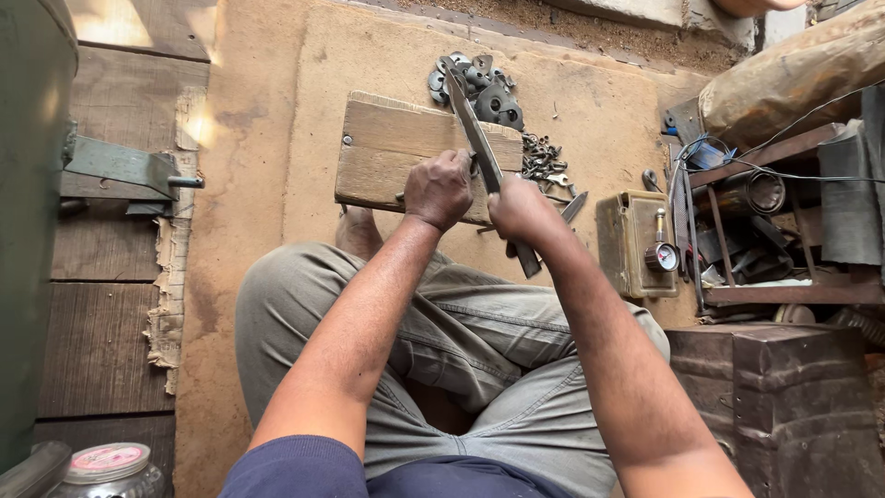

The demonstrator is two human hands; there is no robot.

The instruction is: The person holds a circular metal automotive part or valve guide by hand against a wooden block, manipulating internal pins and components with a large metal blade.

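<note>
Holding: my right hand (521,210) is clenched round the handle end of a long flat metal file (481,152), whose blade runs up and away from my grip over the wooden block (387,148).
Left hand: my left hand (439,189) is closed in a fist on the near edge of the block, just left of the file; whatever small piece it pins there is hidden under my fingers, so I cannot tell what it is.
Stroke: I judge the work goes best with the file kept flat and level, pressure on the push away from me, easing on the way back, and the left fist bearing straight down so the block does not rock.
Brace: my bare foot (358,232) sits against the block's near edge, below my left hand, which should keep it from sliding.
Beyond the grip: a heap of dark metal washers and plates (484,88) lies past the file's tip, with small screws and bits (544,161) just right of it.
Right of grip: a worn metal box with a red-faced gauge (636,242), then a cluttered rack of tools (784,231).
Surface: a dusty, tan mat on the floor (267,184), wooden planks (101,314) to the far left.
Near me: a lidded jar (111,466) at my left side.
</note>
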